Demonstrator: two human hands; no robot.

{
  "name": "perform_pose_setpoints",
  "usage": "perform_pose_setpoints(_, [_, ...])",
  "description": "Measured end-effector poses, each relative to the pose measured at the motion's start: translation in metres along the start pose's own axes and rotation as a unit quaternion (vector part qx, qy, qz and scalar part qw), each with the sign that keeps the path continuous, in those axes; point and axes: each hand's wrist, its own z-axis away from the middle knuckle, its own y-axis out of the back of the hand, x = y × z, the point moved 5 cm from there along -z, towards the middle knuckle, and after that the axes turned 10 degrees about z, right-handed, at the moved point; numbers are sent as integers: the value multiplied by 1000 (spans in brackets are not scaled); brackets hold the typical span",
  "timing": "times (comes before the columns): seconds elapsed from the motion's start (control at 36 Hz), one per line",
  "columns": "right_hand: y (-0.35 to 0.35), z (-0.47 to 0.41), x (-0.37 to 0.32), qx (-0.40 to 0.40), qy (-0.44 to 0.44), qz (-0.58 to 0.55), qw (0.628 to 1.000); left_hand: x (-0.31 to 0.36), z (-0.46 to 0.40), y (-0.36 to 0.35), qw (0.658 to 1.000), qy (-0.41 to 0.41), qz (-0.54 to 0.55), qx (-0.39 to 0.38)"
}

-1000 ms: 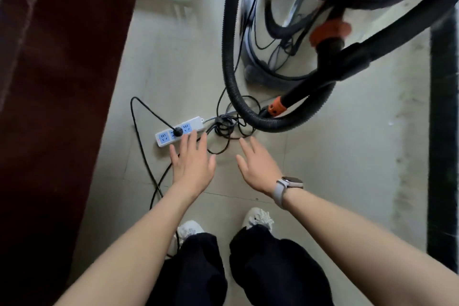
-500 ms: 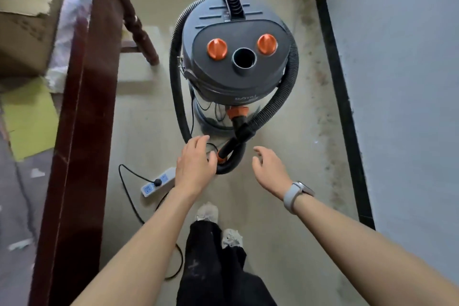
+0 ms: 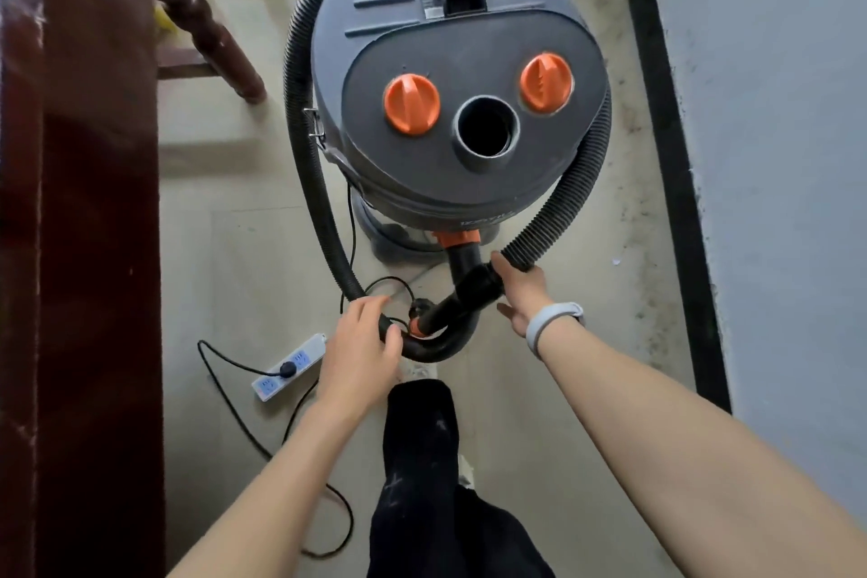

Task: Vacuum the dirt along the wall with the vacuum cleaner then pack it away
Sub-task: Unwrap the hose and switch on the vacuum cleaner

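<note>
Left hand (image 3: 363,343) grips the black hose (image 3: 300,146) w/ curled fingers; right hand (image 3: 518,291) touches hose cuff by vacuum cleaner (image 3: 450,108); power strip (image 3: 288,366) on floor.

Vacuum cleaner (image 3: 450,117) handle cut off by top edge.

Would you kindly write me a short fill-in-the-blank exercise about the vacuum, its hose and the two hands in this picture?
1. The two knobs on top of the vacuum are ____ in colour.
2. The power strip has ____ plug in it.
3. The left hand rests on the black ____.
4. The wrist behind the right hand wears a ____.

Missing words: orange; one; hose; band
</note>
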Motion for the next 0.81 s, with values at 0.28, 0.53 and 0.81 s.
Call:
perform_pose_setpoints(0.28, [34, 6, -22, 95, 60, -3, 994, 74, -39, 37, 985, -140, -9, 104])
perform_pose_setpoints(0.53, [98, 40, -92, 204, 143, -66, 966, 149, -64, 54, 960, -226, -62, 153])
perform_pose_setpoints(0.81, [148, 76, -242, 68, 345, 69, 933, 244, -107, 72, 968, -203, -105, 105])
